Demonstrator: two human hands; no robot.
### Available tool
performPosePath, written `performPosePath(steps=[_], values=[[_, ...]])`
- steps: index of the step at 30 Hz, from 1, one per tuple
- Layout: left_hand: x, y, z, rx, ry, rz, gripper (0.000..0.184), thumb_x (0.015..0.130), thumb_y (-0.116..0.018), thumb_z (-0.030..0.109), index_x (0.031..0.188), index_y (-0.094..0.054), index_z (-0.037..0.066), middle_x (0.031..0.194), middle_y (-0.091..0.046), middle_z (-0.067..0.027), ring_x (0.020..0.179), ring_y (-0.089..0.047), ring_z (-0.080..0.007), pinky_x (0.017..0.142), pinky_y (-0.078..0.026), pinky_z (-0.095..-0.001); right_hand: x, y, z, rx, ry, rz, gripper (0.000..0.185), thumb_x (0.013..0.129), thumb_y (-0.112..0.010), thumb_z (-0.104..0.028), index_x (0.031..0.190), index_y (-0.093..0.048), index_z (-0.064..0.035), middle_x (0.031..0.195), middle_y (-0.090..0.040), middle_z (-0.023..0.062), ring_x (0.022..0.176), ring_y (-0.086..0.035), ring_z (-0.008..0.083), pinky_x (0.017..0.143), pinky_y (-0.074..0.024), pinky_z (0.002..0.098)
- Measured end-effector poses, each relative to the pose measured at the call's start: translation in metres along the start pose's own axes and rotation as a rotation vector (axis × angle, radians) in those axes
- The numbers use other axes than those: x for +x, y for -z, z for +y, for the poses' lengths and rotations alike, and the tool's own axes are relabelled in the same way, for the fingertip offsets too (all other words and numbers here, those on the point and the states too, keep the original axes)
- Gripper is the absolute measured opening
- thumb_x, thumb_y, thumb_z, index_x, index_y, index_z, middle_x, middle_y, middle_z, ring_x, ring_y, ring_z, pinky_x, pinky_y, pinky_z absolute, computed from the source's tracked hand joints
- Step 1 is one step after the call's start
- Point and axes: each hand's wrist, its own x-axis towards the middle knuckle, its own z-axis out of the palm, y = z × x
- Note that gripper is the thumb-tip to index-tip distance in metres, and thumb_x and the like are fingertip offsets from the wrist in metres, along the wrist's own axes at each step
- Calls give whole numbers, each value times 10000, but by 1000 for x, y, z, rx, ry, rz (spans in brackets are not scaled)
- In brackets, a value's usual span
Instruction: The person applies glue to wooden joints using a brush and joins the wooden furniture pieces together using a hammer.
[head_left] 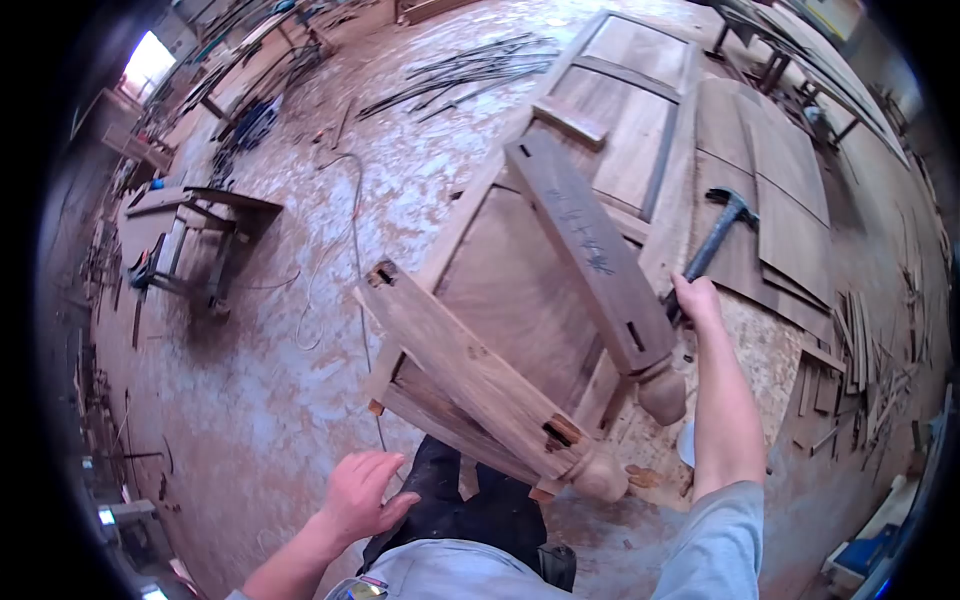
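Note:
My right hand (697, 298) is closed around the handle of a hammer (715, 238), its head up and to the right. Beside that hand lies a dark wooden post (590, 245) with slots, pencil marks and a turned foot. A second, lighter post (470, 360) with mortises and a turned foot rests at an angle nearer my body. Both lie over a large panelled wooden frame (515, 285). Low on the left, my left hand (365, 492) is held in front of my lap, thumb apart from the fingers, holding nothing.
Flat wooden panels (765, 190) lie right of the frame. Thin rods (455, 75) are spread on the floor ahead. A small wooden stand (190, 225) is at the left, with a cable (358, 230) nearby. Wood strips (860, 350) lie at the right.

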Motion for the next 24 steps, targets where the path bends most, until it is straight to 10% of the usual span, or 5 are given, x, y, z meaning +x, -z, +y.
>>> performPosePath(steps=[3, 11, 17, 24], values=[[-17, -7, -32, 64, 104, 61, 500, 719, -794, 291, 1077, -618, -10, 940, -671, -151, 851, -653, -313, 741, -509, -393, 21, -18, -33, -78, 130, 119, 559, 788, -655, -435, 956, -676, 98, 961, -669, 308, 956, -677, 398, 817, -524, 452], [-25, 2, -38, 63, 73, 52, 480, 747, -776, 298, 1090, -620, 0, 928, -671, -122, 856, -656, -289, 732, -515, -382, 70, 21, 27, 847, -135, 8, 180, 820, -635, -171, 723, -545, -48, 586, -508, 66, 421, -503, 209, 386, -411, 380], [55, 11, -48, 86, -227, 19, 589, 747, -771, 348, 1170, -588, -20, 1074, -654, -163, 998, -631, -318, 862, -514, -404, 21, 87, 27, 820, -11, 9, 236, 893, -637, -254, 770, -533, -81, 579, -504, 40, 433, -513, 164, 372, -407, 319], [166, -12, -72, 329, -425, -275, 950, 664, -792, 436, 1360, -407, -85, 1481, -348, -226, 1411, -295, -344, 1185, -219, -442, -197, 133, 10, 1054, 224, 281, 186, 960, -601, -238, 880, -532, -85, 678, -550, 14, 512, -547, 100, 448, -469, 244]])
